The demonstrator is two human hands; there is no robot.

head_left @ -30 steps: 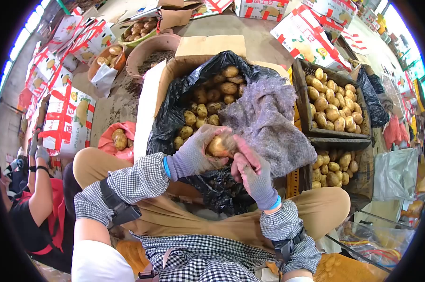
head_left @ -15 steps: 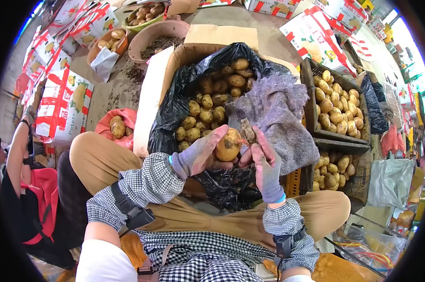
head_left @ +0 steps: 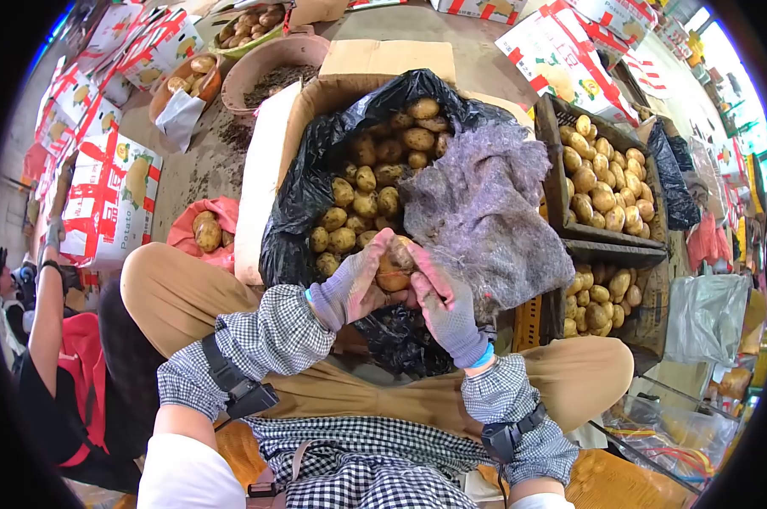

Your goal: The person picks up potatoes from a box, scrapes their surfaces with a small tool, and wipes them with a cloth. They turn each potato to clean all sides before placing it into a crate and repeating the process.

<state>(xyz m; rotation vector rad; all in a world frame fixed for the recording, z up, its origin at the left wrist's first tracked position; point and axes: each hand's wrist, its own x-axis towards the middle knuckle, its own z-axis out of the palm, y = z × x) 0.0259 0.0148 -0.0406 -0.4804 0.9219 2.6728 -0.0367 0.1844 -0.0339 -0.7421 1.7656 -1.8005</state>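
Both gloved hands meet around one potato (head_left: pixel 393 274) just above the near edge of an open carton. My left hand (head_left: pixel 358 282) is wrapped round its left side, and my right hand (head_left: pixel 440 299) closes on it from the right, fingers at its top. Behind them, the carton (head_left: pixel 269 170) is lined with a black plastic bag (head_left: pixel 292 227) and holds several potatoes (head_left: pixel 365 204). A grey fuzzy cloth (head_left: pixel 494 216) drapes over the carton's right side.
Two dark crates (head_left: pixel 614 246) of potatoes stand at the right. A pink tub (head_left: pixel 246 81) with soil, potato baskets and a red bag (head_left: pixel 184 222) lie to the left. Printed boxes (head_left: pixel 112 195) stand around. At the far left is another person (head_left: pixel 48 314).
My right hand has moved left onto the potato, now covering part of it. The brownish scrap that was by its fingers no longer shows. The view has shifted slightly.
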